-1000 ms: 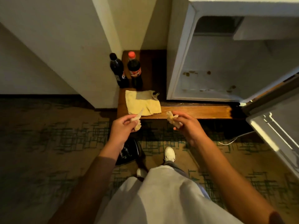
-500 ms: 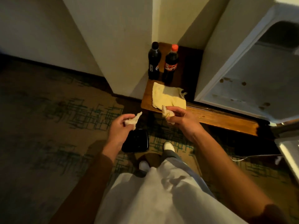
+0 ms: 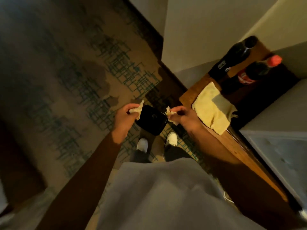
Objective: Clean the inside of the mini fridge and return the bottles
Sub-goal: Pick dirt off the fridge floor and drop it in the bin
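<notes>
My left hand point(image 3: 125, 114) is closed on a crumpled white tissue point(image 3: 137, 108), and my right hand point(image 3: 186, 116) pinches another crumpled tissue point(image 3: 170, 114). Both hands hover on either side of a small black bin point(image 3: 152, 121) on the carpet. A yellow cloth point(image 3: 211, 107) lies on the wooden ledge point(image 3: 244, 153) to the right of my right hand. Behind the cloth stand two dark soda bottles, one with a black cap point(image 3: 232, 54) and one with a red cap point(image 3: 255, 70). The mini fridge point(image 3: 282, 155) shows only at the right edge, blurred.
Patterned carpet point(image 3: 74, 90) covers the floor to the left. A pale wall corner point(image 3: 191, 35) rises behind the ledge. My white shoes point(image 3: 172, 138) stand just below the bin. The picture is tilted and motion-blurred.
The view has swung left and tilted, taking most of the fridge out of frame. Both hands, still holding tissues, have come closer together over the black bin.
</notes>
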